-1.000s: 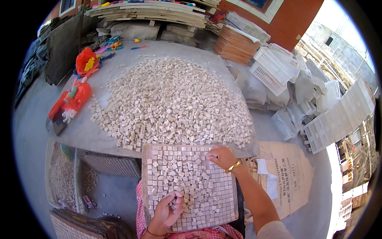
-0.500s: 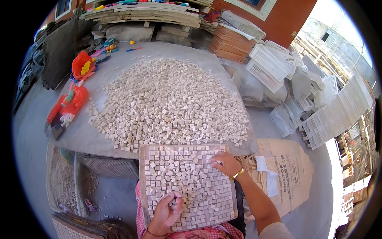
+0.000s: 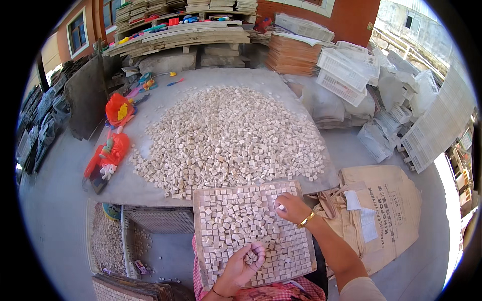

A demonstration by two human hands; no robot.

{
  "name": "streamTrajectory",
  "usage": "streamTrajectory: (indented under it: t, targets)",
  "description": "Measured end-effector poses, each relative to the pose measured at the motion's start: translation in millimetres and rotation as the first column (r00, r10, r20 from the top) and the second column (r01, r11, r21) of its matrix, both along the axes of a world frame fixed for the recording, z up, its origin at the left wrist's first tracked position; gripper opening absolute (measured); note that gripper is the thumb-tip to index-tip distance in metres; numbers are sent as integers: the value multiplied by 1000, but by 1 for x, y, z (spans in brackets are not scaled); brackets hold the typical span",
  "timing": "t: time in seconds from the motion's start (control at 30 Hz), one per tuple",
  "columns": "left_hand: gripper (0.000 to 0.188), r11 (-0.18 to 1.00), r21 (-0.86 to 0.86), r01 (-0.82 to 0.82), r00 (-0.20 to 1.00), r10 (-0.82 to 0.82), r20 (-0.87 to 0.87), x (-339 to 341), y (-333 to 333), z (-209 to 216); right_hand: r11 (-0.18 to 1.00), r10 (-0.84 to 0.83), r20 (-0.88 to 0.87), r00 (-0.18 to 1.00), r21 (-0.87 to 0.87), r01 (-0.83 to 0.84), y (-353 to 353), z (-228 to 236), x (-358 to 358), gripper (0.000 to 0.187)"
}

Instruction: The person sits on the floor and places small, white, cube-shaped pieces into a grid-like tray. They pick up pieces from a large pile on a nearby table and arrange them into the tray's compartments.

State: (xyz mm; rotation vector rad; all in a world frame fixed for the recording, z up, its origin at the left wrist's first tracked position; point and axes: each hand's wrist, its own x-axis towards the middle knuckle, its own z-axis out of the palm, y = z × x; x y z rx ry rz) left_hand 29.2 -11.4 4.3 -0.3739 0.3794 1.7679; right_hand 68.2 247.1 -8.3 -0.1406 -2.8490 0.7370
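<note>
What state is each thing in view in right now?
Left hand: curled around stone cubes
Right hand: pinching a small pale piece above the tray
Tray: partly covered with jumbled cubes
Cube pile: heaped loose on the table
Brown sack: lying flat
White crates: stacked, tilted
Orange sheets: stacked

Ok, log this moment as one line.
left hand: cupped around small cubes | right hand: at upper right of gridded tray | cube pile: on table

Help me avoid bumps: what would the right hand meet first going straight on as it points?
Probably the pale cubes on the tray ahead of the right hand, though depth is unclear.
</note>
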Motion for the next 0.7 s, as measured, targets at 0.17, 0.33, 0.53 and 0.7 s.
streamTrajectory:
  t: [0.17, 0.33, 0.53, 0.7]
  targets:
    - [35, 974, -225, -28, 996, 8, -91, 6, 21, 15, 969, 124, -119, 985, -197, -146, -52, 46, 6, 17]
    - [30, 999, 44, -15, 998, 17, -60, 6, 16, -20, 917, 359, -92, 929, -149, -369, -115, 63, 26, 30]
    - [21, 978, 14, -206, 952, 198, 235, -14, -29, -10, 929, 226, -128, 966, -269, -253, -106, 93, 60, 36]
    - [18, 732, -61, -679, 729, 681, 61, -109, -154, -13, 884, -52, -85, 995, -467, 6, -64, 53, 113, 27]
